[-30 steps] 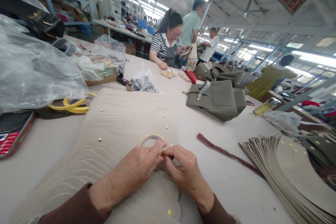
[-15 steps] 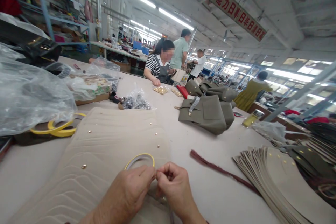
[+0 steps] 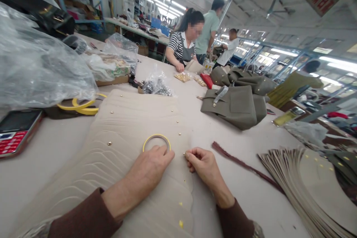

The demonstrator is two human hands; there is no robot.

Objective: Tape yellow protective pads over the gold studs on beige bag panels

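Tape roll (image 3: 157, 135) in the left hand (image 3: 150, 165), fingers curled over it, above the beige panels (image 3: 139, 119). Right hand (image 3: 205, 164), touching the left half a second ago, now apart, pinched narrow at an edge stud (image 3: 184, 153); tape between fingertips, cannot tell. Probably finished at the roll, busy with the stud. Beyond, on the table (image 3: 201, 134), an olive bag (image 3: 228, 106).

Left hand (image 3: 152, 165), back uppermost, its fingers (image 3: 158, 150) curled, thumb (image 3: 169, 157) pointing toward the right hand (image 3: 205, 165), whose thumb and forefinger meet in a pinch. The hands stand apart; both forearms (image 3: 83, 215) converge from below, wrists (image 3: 114, 198) bare beyond brown sleeves (image 3: 235, 219).
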